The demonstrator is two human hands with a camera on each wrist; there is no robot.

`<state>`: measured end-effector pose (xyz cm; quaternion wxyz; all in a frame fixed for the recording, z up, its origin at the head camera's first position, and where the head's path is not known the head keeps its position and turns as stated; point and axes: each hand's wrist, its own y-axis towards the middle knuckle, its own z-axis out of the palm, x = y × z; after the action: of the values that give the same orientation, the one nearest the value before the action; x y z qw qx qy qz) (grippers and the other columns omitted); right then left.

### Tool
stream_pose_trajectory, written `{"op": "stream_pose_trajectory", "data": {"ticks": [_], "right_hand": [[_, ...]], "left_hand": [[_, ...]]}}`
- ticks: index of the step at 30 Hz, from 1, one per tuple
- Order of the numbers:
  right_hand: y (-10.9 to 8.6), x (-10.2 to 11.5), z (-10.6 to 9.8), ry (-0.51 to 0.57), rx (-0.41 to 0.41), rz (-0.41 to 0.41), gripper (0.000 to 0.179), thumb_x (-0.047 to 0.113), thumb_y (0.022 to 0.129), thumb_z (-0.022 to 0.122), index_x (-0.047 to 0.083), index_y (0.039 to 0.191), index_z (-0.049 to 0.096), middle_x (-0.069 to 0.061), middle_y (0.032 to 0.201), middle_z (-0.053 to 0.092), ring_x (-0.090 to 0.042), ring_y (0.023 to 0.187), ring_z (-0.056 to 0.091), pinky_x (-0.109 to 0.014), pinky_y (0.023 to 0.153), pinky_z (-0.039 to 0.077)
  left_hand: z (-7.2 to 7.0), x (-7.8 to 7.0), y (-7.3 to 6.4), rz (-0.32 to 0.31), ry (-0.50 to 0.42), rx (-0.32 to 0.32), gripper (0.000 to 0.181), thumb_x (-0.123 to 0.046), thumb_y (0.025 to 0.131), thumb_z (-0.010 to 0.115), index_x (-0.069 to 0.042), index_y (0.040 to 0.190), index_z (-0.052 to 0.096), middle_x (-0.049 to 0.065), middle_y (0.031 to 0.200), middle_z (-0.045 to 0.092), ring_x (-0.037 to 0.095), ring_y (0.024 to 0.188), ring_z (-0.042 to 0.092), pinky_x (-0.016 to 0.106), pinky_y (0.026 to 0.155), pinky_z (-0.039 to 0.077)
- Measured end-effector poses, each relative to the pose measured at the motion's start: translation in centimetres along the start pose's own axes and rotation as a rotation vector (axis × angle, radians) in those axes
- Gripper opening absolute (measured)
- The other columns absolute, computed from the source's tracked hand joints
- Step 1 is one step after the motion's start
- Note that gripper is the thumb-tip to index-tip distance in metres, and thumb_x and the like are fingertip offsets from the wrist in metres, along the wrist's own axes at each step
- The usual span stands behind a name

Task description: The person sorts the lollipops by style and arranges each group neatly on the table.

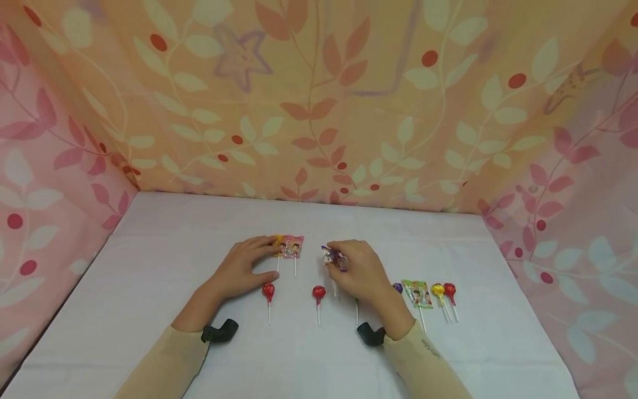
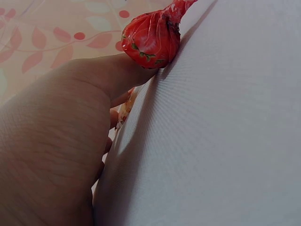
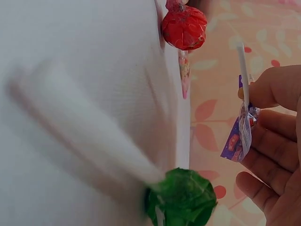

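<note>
My right hand (image 1: 361, 271) pinches a lollipop in a flat purple wrapper (image 1: 334, 258) between thumb and fingers, held up off the cloth. In the right wrist view its white stick (image 3: 243, 70) points upward past the thumb. My left hand (image 1: 244, 266) rests on the table, its fingers loosely extended. Its fingertips reach a yellow-wrapped lollipop (image 1: 281, 244), which lies beside a pink-wrapped lollipop (image 1: 296, 246). Close to the left thumb lies a round red lollipop (image 1: 268, 291). A second red lollipop (image 1: 319, 293) lies between the hands, and a green lollipop (image 3: 183, 195) sits under the right wrist.
To the right of my right forearm lie a round purple lollipop (image 1: 397, 287), a flat green-wrapped lollipop (image 1: 417, 293), a yellow lollipop (image 1: 438, 290) and a red lollipop (image 1: 450, 291). White cloth covers the table (image 1: 199, 221). Leaf-patterned curtains (image 1: 309, 111) enclose its back and sides.
</note>
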<state>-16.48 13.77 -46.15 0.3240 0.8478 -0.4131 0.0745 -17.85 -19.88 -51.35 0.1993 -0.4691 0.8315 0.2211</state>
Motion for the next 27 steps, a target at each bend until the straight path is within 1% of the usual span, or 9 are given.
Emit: {"op": "stream_pose_trajectory", "data": {"ticks": [5, 10, 16, 27], "right_hand": [[0.5, 0.4, 0.2, 0.006, 0.003, 0.02, 0.038, 0.016, 0.088, 0.088, 0.006, 0.124, 0.079, -0.004, 0.113, 0.08, -0.021, 0.105, 0.074, -0.044, 0.097, 0.058], [1.0, 0.6, 0.7, 0.014, 0.005, 0.023, 0.038, 0.016, 0.088, 0.088, 0.006, 0.123, 0.079, -0.004, 0.113, 0.081, -0.021, 0.105, 0.074, -0.043, 0.096, 0.058], [1.4, 0.7, 0.9, 0.01, 0.009, 0.035, 0.039, 0.017, 0.088, 0.088, 0.006, 0.124, 0.079, -0.005, 0.115, 0.081, -0.022, 0.105, 0.074, -0.043, 0.096, 0.058], [1.7, 0.6, 1.3, 0.021, 0.004, 0.033, 0.038, 0.015, 0.088, 0.088, 0.006, 0.123, 0.079, -0.007, 0.114, 0.081, -0.023, 0.104, 0.074, -0.044, 0.096, 0.059]], "left_hand": [[-0.1, -0.2, 0.0, -0.01, 0.003, 0.003, 0.064, -0.045, 0.093, 0.087, -0.026, 0.151, 0.067, 0.004, 0.168, 0.049, 0.033, 0.157, 0.039, 0.062, 0.124, 0.03], [0.0, -0.2, 0.0, -0.02, 0.008, 0.006, 0.064, -0.045, 0.093, 0.087, -0.026, 0.151, 0.067, 0.004, 0.168, 0.049, 0.033, 0.157, 0.039, 0.062, 0.125, 0.029], [0.0, -0.2, 0.0, -0.013, 0.019, 0.004, 0.065, -0.045, 0.093, 0.087, -0.025, 0.151, 0.067, 0.005, 0.167, 0.05, 0.033, 0.157, 0.04, 0.062, 0.125, 0.03], [-0.1, -0.2, 0.1, -0.009, 0.009, -0.001, 0.065, -0.046, 0.093, 0.087, -0.025, 0.151, 0.067, 0.004, 0.167, 0.051, 0.032, 0.157, 0.04, 0.062, 0.125, 0.03]]}}
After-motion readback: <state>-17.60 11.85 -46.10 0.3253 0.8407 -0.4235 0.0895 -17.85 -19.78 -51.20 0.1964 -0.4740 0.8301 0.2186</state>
